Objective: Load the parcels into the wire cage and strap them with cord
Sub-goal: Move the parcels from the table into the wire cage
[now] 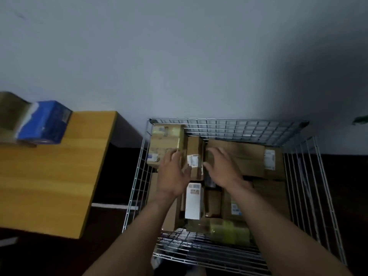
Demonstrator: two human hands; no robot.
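A wire cage stands on the floor against the wall, packed with several cardboard parcels. Both my hands reach down into it. My left hand and my right hand flank a narrow brown parcel with a white label, standing upright near the cage's middle back. Their fingers are spread and relaxed beside it, and neither hand grips anything. A taped parcel fills the back left corner, a wide flat box the back right. A white box and a yellow-green packet lie nearer me. No cord shows.
A wooden table stands left of the cage, with a blue box and a brown parcel at its far corner. A grey wall runs behind. The floor around the cage is dark.
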